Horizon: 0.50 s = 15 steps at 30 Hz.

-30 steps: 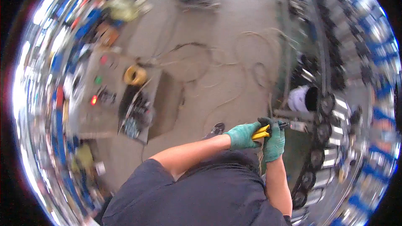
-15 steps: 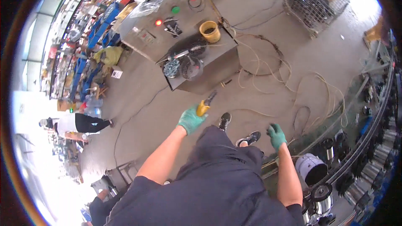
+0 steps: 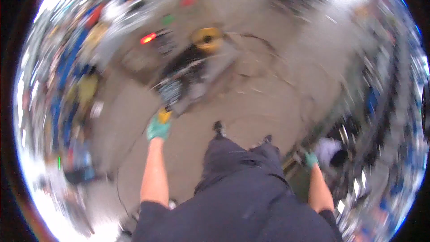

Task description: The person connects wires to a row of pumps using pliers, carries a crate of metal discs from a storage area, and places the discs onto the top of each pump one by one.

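Head view: the left hand (image 3: 158, 128), closed around yellow-handled pliers (image 3: 164, 116), has swung left, bringing them to the metal cabinet's (image 3: 139, 65) near corner, while the right hand (image 3: 311, 158), too blurred to tell its grip, has moved out near the white bucket (image 3: 328, 149).

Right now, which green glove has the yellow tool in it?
The glove on the left hand: a yellow-handled tool sticks out of its grip. The right hand, blurred near the pale bucket, shows nothing yellow.
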Each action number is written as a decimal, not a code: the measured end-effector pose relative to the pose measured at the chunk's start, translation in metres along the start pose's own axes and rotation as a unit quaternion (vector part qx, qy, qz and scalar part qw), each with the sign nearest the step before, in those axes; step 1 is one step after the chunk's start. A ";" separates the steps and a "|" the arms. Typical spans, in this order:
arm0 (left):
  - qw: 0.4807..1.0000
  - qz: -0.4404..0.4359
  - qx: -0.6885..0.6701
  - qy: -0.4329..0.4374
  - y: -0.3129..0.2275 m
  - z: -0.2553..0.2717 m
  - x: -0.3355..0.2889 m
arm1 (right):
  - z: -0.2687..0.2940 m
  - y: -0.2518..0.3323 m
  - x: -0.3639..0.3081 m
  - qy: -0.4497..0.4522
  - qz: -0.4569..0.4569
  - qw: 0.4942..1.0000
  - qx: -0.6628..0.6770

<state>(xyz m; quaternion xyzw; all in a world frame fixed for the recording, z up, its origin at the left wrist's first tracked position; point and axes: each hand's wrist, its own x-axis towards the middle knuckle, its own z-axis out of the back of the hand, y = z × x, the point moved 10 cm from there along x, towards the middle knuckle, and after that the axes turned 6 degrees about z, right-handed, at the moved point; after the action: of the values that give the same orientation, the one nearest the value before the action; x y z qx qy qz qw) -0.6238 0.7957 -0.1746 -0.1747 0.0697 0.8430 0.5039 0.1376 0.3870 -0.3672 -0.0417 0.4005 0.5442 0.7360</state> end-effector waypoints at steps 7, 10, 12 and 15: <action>0.951 -0.255 -0.134 0.114 0.000 -0.076 0.153 | 0.069 0.213 -0.031 -0.068 -0.171 0.950 0.252; 0.946 -0.314 -0.009 0.081 -0.038 -0.087 0.162 | 0.018 0.197 -0.070 -0.100 -0.227 0.929 0.275; 0.954 -0.280 0.029 0.103 -0.052 -0.081 0.156 | -0.044 0.177 -0.087 -0.091 -0.256 0.924 0.269; 0.949 -0.302 0.047 0.077 -0.043 -0.082 0.169 | -0.110 0.163 -0.110 -0.054 -0.320 0.905 0.274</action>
<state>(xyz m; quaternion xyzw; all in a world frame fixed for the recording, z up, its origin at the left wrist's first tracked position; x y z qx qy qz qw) -0.6409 0.9317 -0.3097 -0.2282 0.0916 0.6312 0.7356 -0.0678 0.3138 -0.3103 0.0652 0.4590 0.1495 0.8734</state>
